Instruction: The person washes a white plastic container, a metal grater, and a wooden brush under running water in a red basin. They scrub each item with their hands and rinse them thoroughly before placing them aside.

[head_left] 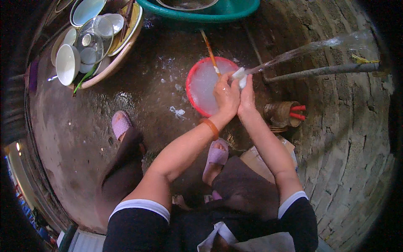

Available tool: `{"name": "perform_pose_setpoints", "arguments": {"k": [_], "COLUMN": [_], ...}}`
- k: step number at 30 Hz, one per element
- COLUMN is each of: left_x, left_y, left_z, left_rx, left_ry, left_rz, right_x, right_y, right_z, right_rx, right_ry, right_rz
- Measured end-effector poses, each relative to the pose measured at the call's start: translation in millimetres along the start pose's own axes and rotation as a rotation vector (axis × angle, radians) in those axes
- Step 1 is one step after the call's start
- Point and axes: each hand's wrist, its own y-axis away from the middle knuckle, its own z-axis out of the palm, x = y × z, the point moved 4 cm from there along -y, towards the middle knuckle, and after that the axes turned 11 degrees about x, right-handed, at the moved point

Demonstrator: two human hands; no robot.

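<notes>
My left hand (227,97) and my right hand (247,97) are pressed together with fingers curled around a small, glossy white object (239,75). Its kind is hard to make out, since the fingers cover part of it. A water stream (302,52) arcs in from the right and reaches the hands at this object. Below and to the left stands a red-rimmed basin (189,93) holding cloudy water, its right side hidden by my left hand. An orange-brown stick (208,48) leans over the far rim.
A basin (98,81) of bowls, a glass lid (94,40) and plates stands far left. At the back is a green tub (235,17). Beside the brick wall (352,126) are a grey pipe (323,71), a rusty can (275,114) with red sticks, and cardboard (257,163).
</notes>
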Motion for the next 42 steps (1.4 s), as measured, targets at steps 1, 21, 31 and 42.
{"name": "perform_pose_setpoints", "arguments": {"k": [1,21,31,42], "left_x": [-0.2,53.4,64.6,23.3], "left_y": [0.3,9.1,14.4,18.3], "left_z": [0.9,5.7,-0.6,27.8], "left_rx": [0.009,0.060,0.238,0.482], "left_ry": [0.038,0.216,0.115,0.003], "left_rz": [-0.035,-0.291,-0.128,-0.447], "right_x": [-1.7,-73.3,-80.0,-75.0], "right_y": [0.2,-4.1,5.9,16.6], "right_z": [-0.3,22.4,35.6,37.8], "right_rx": [0.036,-0.162,-0.173,-0.204], "right_ry": [0.024,0.370,0.319,0.255], "right_rz": [0.023,-0.036,-0.063,-0.033]}}
